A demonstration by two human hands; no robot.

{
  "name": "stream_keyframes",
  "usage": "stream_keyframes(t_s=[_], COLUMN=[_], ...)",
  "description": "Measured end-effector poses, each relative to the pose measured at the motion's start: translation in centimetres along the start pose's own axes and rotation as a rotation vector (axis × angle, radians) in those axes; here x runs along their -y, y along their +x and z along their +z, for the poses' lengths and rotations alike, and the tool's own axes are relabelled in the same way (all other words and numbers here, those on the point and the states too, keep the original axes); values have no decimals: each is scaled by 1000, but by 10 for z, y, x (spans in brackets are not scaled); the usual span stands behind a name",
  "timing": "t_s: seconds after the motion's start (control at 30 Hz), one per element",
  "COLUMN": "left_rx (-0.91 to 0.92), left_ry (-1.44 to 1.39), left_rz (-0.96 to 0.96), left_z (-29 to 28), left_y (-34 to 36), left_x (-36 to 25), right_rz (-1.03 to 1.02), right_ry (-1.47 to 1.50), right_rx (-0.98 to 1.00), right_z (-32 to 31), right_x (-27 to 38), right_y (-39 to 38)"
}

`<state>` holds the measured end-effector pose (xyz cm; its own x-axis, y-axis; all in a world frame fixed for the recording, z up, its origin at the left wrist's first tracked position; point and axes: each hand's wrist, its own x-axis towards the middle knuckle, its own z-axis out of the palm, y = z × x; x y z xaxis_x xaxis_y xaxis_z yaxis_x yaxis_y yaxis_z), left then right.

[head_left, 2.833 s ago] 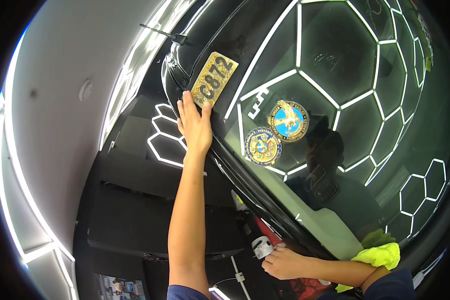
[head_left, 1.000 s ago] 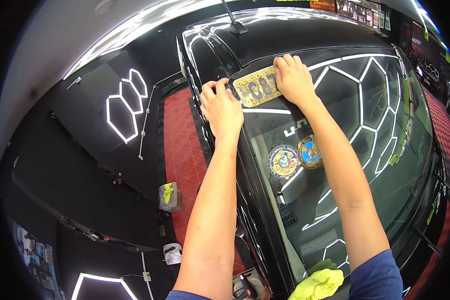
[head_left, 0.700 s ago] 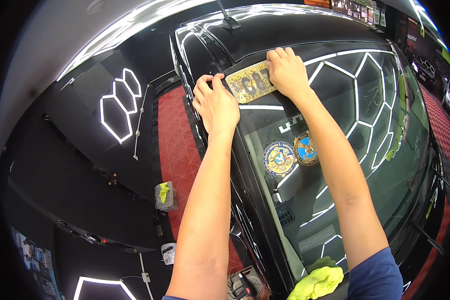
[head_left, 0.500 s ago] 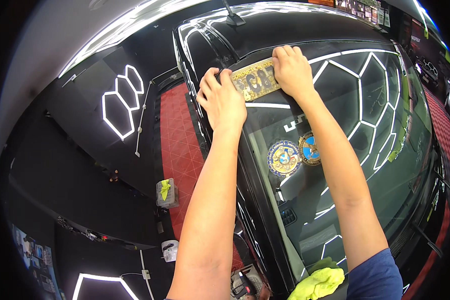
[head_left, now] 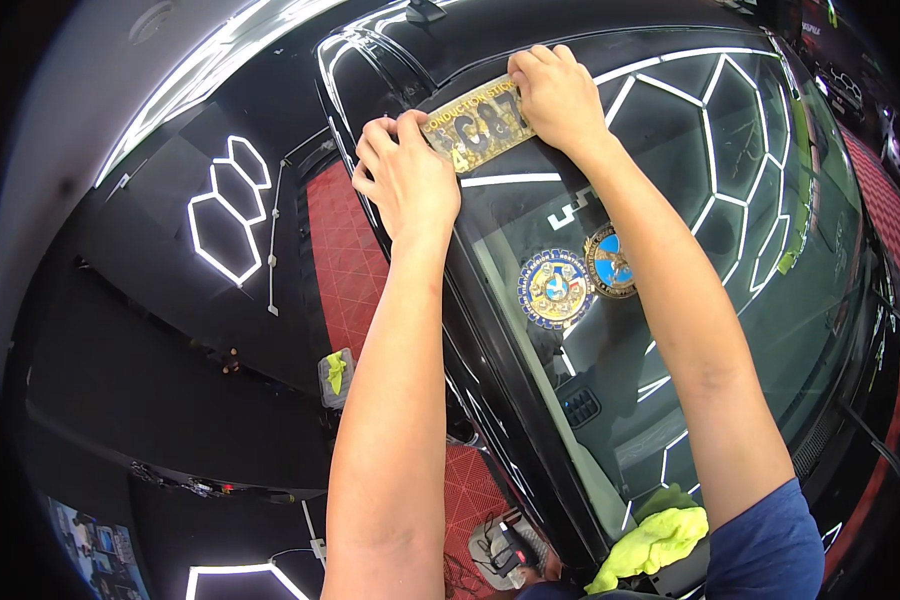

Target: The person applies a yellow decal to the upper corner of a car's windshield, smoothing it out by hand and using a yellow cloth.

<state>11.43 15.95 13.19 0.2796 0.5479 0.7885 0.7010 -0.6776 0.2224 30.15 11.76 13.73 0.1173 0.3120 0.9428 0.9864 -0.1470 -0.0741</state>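
A yellow rectangular sticker (head_left: 475, 128) lies on the top corner of a black car's windshield (head_left: 730, 200). My left hand (head_left: 402, 178) has its fingertips curled onto the sticker's left end, next to the windshield's edge. My right hand (head_left: 560, 95) lies flat over the sticker's right end and presses it against the glass. Both forearms reach up from the lower edge. Two round emblem stickers (head_left: 575, 280) sit lower on the glass, between my arms.
A yellow-green cloth (head_left: 655, 540) lies at the windshield's lower corner. Red floor tiles (head_left: 340, 260) run beside the car, with a small grey box (head_left: 335, 375) holding a yellow-green cloth. Hexagonal lights (head_left: 225, 210) glow on the dark wall at left. A wiper (head_left: 870, 430) is at right.
My right hand left the lower area and came up onto the sticker's right end. My left hand shifted from flat below the sticker to gripping its left end. The view tilted slightly.
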Motion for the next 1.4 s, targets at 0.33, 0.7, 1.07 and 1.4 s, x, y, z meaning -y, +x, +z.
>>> stream_keyframes(t_s=[0.33,0.7,1.07,1.4], left_rx=[-3,16,-19,-26], left_ry=[5,28,-11,-15], left_rz=[-12,-1,-23,-9], left_z=[3,4,4,3], left_y=[2,3,2,1], left_x=[5,5,4,1], right_rz=[10,13,-11,18], right_ry=[26,-6,-18,-3], right_rx=[-39,40,19,67], right_z=[3,2,2,-2], right_x=[-4,-3,-4,-4], right_y=[0,2,0,3])
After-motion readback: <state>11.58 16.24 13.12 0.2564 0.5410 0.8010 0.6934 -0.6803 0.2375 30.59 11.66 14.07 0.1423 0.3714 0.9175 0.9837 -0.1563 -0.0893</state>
